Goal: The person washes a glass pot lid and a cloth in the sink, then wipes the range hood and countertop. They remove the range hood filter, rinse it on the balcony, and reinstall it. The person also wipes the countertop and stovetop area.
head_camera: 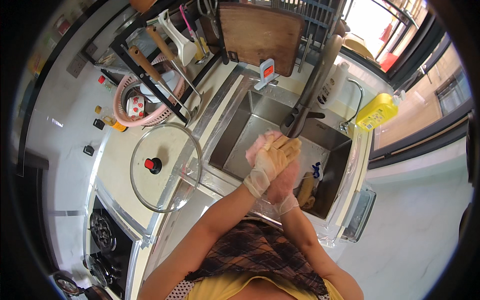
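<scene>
Over the stainless steel sink (240, 150), my left hand (275, 155) wears a thin translucent glove, wet-looking and yellowish over the fingers. It grips a pink cloth (285, 183), part of which bunches out beyond the thumb. My right hand (287, 202) is also gloved, with only the cuff and wrist plainly showing. The cloth covers most of that hand, and its fingers are hidden. Both hands are together just below the dark faucet (294, 120). A brownish elongated item (306, 187) lies in the sink's near right corner, beside a small blue object (317, 170).
Left of the sink lies a glass lid (165, 168) with a red-and-black knob. Behind it, a pink basket (150, 118) holds bowls beneath hanging utensils. A wooden cutting board (260, 37) stands behind the sink. A yellow pump bottle (377, 110) and white bottle (332, 86) stand near the window.
</scene>
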{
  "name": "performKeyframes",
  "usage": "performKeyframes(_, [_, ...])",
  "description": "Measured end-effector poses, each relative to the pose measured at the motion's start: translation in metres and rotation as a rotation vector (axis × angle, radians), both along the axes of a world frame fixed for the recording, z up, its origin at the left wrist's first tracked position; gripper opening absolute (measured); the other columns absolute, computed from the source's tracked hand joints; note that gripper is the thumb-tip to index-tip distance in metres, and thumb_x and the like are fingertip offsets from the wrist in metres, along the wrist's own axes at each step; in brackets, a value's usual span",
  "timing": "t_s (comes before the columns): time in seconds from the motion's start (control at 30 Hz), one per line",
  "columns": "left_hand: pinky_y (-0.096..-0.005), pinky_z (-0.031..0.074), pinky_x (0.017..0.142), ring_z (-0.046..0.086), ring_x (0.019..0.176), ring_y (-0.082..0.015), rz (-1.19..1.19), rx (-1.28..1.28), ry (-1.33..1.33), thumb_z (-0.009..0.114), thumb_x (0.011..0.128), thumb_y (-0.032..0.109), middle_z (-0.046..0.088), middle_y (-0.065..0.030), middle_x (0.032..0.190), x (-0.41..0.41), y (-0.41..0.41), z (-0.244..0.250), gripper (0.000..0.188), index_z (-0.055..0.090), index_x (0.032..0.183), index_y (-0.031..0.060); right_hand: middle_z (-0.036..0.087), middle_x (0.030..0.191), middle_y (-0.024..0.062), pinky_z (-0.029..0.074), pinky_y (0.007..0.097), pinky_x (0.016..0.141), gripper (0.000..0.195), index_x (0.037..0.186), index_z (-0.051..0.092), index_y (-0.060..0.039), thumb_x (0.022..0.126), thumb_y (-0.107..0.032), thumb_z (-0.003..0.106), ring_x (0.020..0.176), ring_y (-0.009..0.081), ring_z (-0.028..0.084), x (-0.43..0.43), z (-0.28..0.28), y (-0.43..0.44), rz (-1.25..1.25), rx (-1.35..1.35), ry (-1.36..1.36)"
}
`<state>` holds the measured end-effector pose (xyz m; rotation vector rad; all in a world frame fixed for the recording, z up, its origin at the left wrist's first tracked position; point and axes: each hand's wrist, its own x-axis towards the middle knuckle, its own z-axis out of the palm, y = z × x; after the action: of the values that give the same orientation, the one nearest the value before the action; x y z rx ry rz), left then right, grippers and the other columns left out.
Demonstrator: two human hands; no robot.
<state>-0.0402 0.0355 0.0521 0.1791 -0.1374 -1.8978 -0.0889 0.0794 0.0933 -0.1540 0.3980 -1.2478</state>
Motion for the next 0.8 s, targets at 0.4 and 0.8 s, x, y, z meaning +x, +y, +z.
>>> performKeyframes(0.4, [-0.0421, 0.038, 0.105, 0.046, 0.124, -0.0332, -0.039, 0.125, -0.087, 0.039, 0.098, 0.031, 0.044, -0.0256, 0.134, 0.005, -0.009, 0.012, 0.042, 0.049, 0.119, -0.0034, 0.058, 0.105, 0.0056, 0.047, 0.0308, 0.083, 0.036, 0.116, 0.053, -0.0039, 0.085, -0.019, 0.061, 0.093, 0.0171, 0.055, 0.011, 0.046, 0.003, -0.120, -0.173, 0.243])
performKeyframes(0.8, [-0.0332, 0.035, 0.103, 0.049, 0.121, -0.0223, -0.169, 0.239, -0.428, 0.043, 0.099, 0.034, 0.055, -0.0104, 0.129, -0.007, 0.011, 0.016, 0.047, 0.046, 0.134, 0.0024, 0.056, 0.098, 0.0030, 0.048, 0.0278, 0.078, 0.050, 0.114, 0.047, -0.0042, 0.071, 0.000, 0.072, 0.084, 0.0116, 0.054, -0.029, 0.041, 0.014, -0.229, -0.661, 1.104])
